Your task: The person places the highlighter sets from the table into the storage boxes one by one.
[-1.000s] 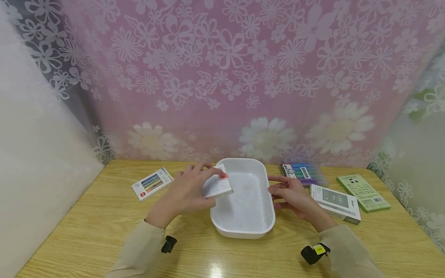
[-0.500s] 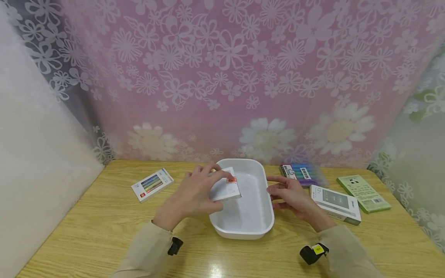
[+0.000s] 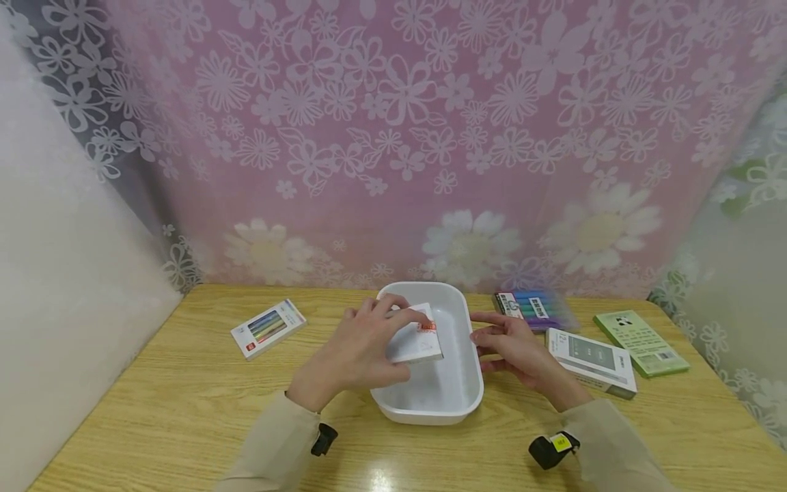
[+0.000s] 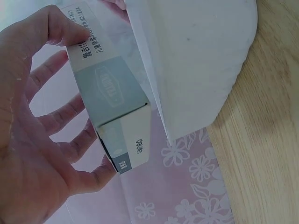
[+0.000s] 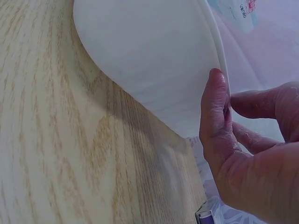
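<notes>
My left hand grips a small white carton with red print and holds it tilted over the white plastic tray. In the left wrist view the carton shows grey-blue and white sides with dark lettering; the thumb presses one face and fingers curl behind it. At the tray's right side is my right hand. The right wrist view has one digit along the tray's outer wall and another fingertip at the rim, pinching it. What the carton contains is hidden.
A flat box of coloured pencils lies at the left on the wooden table. Rightward lie a pack of coloured markers, a white and grey box and a green box. A floral curtain hangs behind.
My left hand has carried the carton rightward and slightly down, from over the tray's left rim to over its middle. The right hand has stayed at the tray's right rim.
</notes>
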{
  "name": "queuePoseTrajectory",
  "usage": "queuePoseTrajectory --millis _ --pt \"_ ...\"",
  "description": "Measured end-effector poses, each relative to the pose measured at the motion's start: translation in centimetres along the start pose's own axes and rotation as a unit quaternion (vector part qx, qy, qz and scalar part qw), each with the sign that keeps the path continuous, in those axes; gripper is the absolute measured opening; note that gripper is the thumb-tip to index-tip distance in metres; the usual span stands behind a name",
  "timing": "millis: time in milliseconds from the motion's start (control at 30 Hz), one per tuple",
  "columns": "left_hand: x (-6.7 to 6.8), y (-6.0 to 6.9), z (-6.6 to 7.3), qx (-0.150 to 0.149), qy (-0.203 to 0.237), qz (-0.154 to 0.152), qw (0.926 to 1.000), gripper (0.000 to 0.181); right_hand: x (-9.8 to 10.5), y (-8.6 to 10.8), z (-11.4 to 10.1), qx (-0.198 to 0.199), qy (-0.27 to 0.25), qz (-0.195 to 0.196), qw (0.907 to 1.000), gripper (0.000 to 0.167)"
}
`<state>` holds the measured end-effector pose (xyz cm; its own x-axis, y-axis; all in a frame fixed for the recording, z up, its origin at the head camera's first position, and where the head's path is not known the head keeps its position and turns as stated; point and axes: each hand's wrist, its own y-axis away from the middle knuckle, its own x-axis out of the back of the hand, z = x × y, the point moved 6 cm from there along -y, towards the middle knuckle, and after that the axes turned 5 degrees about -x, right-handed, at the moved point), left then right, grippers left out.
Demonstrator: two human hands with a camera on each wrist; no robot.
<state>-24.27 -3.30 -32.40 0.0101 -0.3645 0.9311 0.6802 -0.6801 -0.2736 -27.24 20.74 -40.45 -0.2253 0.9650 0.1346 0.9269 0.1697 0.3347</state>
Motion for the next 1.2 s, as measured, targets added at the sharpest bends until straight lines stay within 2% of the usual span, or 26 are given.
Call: queuePoseTrajectory --millis 600,800,1200 --pt "-1.7 -1.0 1.5 -0.026 0.013 -0.018 0.9994 0.058 0.0 -0.1 0.1 -0.009 0.007 0.0 0.9999 0.061" --pt "-2.5 -1.2 1.5 -0.021 0.035 -0.038 0.9984 0.059 0.0 -0.1 0.1 -0.011 0.008 -0.001 0.9999 0.061" --pt "-4.9 -1.3 0.8 -0.001 0.039 -0.089 0.9952 0.059 0.0 0.0 0.1 -0.011 0.008 0.001 0.9999 0.06"
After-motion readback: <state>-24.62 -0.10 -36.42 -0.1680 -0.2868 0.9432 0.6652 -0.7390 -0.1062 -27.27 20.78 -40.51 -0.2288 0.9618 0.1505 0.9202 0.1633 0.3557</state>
